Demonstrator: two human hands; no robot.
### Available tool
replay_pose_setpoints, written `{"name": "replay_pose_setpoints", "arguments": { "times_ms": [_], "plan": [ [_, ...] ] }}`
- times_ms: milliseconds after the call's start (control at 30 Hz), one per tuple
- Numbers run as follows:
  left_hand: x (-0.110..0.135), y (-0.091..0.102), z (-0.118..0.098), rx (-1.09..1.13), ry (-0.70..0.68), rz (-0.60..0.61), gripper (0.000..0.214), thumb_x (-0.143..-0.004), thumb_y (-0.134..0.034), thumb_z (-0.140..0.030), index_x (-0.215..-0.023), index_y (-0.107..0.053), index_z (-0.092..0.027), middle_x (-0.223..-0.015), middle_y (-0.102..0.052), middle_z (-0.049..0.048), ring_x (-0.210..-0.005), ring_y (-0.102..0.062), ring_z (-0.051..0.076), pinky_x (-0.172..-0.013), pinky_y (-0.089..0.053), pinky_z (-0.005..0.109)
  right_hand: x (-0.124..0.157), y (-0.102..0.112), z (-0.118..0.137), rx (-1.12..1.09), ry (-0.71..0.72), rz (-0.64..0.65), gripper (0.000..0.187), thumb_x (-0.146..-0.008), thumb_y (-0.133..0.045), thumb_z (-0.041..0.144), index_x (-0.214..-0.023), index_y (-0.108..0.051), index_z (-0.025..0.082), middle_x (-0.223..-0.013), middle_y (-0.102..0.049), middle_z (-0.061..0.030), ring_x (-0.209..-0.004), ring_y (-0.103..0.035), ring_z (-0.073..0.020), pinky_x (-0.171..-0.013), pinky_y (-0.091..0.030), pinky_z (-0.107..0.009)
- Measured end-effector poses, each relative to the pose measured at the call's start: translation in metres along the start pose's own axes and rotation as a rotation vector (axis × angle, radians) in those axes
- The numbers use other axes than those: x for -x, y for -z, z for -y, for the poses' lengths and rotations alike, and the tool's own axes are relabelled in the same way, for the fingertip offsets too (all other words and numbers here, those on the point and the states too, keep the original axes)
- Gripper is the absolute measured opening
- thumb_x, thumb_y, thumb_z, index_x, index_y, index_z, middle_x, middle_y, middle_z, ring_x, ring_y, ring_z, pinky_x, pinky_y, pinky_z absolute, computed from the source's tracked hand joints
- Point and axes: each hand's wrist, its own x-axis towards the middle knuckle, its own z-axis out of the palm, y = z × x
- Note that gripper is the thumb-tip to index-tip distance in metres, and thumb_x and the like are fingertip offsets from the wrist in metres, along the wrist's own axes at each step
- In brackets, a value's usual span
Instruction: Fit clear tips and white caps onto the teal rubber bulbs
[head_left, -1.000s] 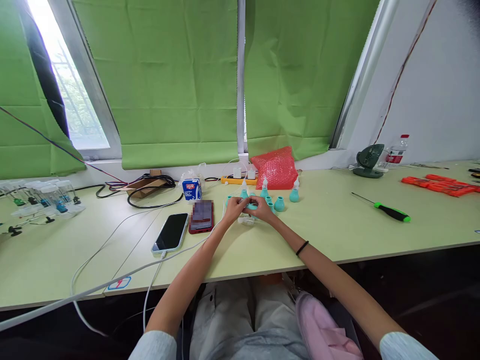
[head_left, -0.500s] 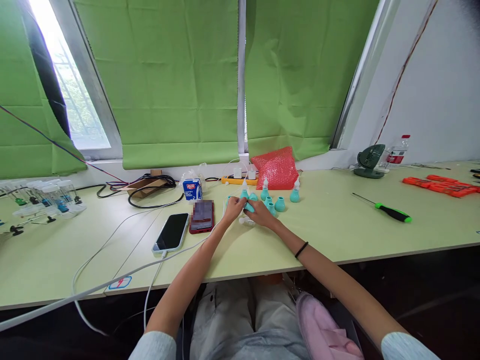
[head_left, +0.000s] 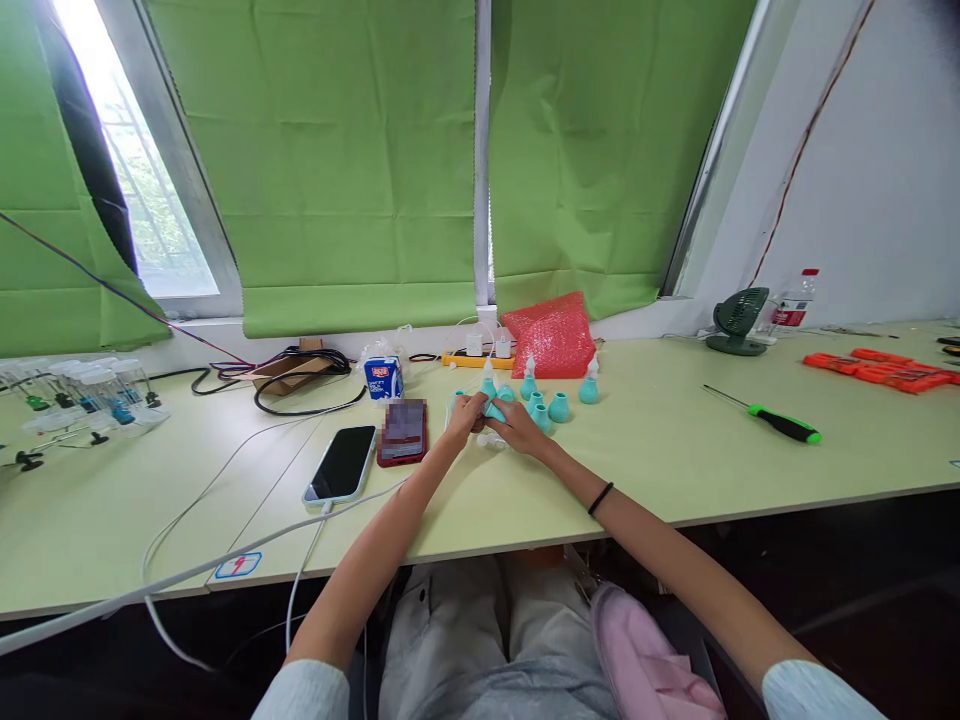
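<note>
My left hand (head_left: 463,416) and my right hand (head_left: 516,428) meet over the green table (head_left: 675,450), both closed around one small teal bulb (head_left: 495,410) held between them. Just behind my fingers stand several more teal bulbs (head_left: 559,407), some topped with white tips (head_left: 590,385). A small clear piece (head_left: 487,440) lies on the table under my hands. A black band circles my right wrist (head_left: 602,497).
A white-cased phone (head_left: 343,465) with its cable and a red-cased phone (head_left: 403,433) lie left of my hands. A milk carton (head_left: 384,380), red bubble wrap (head_left: 550,335), a green-handled screwdriver (head_left: 780,424), a small fan (head_left: 739,321), orange parts (head_left: 877,369) and clear jars (head_left: 90,395) sit around.
My hands have shifted slightly away from me toward the row of bulbs, still closed on the same teal bulb.
</note>
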Motion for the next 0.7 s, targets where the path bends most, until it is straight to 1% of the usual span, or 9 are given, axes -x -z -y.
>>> {"name": "replay_pose_setpoints", "arguments": {
  "times_ms": [300, 367, 433, 500, 567, 633, 700],
  "plan": [
    [0.000, -0.001, 0.001, 0.103, 0.037, 0.049, 0.027, -0.082, -0.046, -0.029, -0.103, -0.049, -0.012, -0.098, -0.054, 0.0063, -0.081, -0.055, 0.015, -0.068, -0.048, 0.032, 0.001, -0.001, 0.000, -0.109, -0.002, -0.042, 0.004, -0.072, -0.047, 0.017, -0.067, -0.047, 0.017, -0.067, -0.054, -0.0002, -0.064, -0.048, -0.0145, -0.060, -0.034, -0.026],
    [-0.001, 0.003, -0.001, 0.115, 0.035, 0.059, 0.026, -0.083, -0.046, -0.029, -0.102, -0.050, -0.012, -0.096, -0.055, 0.0058, -0.078, -0.055, 0.014, -0.066, -0.048, 0.031, 0.001, 0.000, 0.001, -0.146, -0.014, -0.068, 0.008, -0.070, -0.049, 0.020, -0.064, -0.045, 0.018, -0.062, -0.053, 0.0010, -0.061, -0.047, -0.0137, -0.058, -0.034, -0.025],
    [-0.001, 0.009, -0.007, 0.124, 0.026, 0.066, 0.025, -0.083, -0.045, -0.030, -0.098, -0.051, -0.011, -0.089, -0.056, 0.0044, -0.071, -0.055, 0.011, -0.061, -0.048, 0.028, 0.000, 0.001, 0.002, -0.195, -0.040, -0.112, 0.012, -0.072, -0.047, 0.024, -0.062, -0.043, 0.018, -0.056, -0.049, 0.0028, -0.054, -0.045, -0.0122, -0.055, -0.034, -0.024],
    [-0.001, 0.015, -0.013, 0.130, 0.003, 0.072, 0.024, -0.084, -0.044, -0.032, -0.090, -0.053, -0.011, -0.076, -0.055, 0.0014, -0.059, -0.052, 0.008, -0.052, -0.045, 0.022, -0.001, 0.002, 0.004, -0.245, -0.070, -0.165, 0.017, -0.076, -0.042, 0.028, -0.062, -0.040, 0.019, -0.052, -0.045, 0.0042, -0.048, -0.044, -0.0106, -0.051, -0.034, -0.023],
    [0.000, 0.018, -0.018, 0.131, -0.034, 0.064, 0.028, -0.084, -0.041, -0.035, -0.074, -0.052, -0.011, -0.057, -0.048, -0.0039, -0.043, -0.042, 0.004, -0.042, -0.038, 0.018, -0.002, 0.003, 0.005, -0.283, -0.092, -0.208, 0.019, -0.077, -0.040, 0.031, -0.062, -0.040, 0.019, -0.051, -0.044, 0.0047, -0.045, -0.043, -0.0096, -0.048, -0.035, -0.022],
    [0.002, 0.015, -0.019, 0.124, -0.088, 0.042, 0.038, -0.084, -0.037, -0.036, -0.055, -0.043, -0.013, -0.042, -0.033, -0.0077, -0.034, -0.029, 0.003, -0.036, -0.029, 0.017, -0.002, 0.004, 0.006, -0.296, -0.106, -0.243, 0.019, -0.075, -0.043, 0.031, -0.062, -0.040, 0.019, -0.050, -0.043, 0.0050, -0.045, -0.042, -0.0096, -0.048, -0.035, -0.022],
    [0.004, 0.010, -0.018, 0.105, -0.152, -0.002, 0.043, -0.082, -0.036, -0.038, -0.045, -0.030, -0.018, -0.037, -0.023, -0.0089, -0.030, -0.021, 0.003, -0.034, -0.022, 0.019, -0.002, 0.003, 0.006, -0.293, -0.119, -0.279, 0.017, -0.073, -0.047, 0.031, -0.061, -0.041, 0.019, -0.049, -0.042, 0.0051, -0.046, -0.042, -0.0100, -0.049, -0.035, -0.022]
  ]
}}
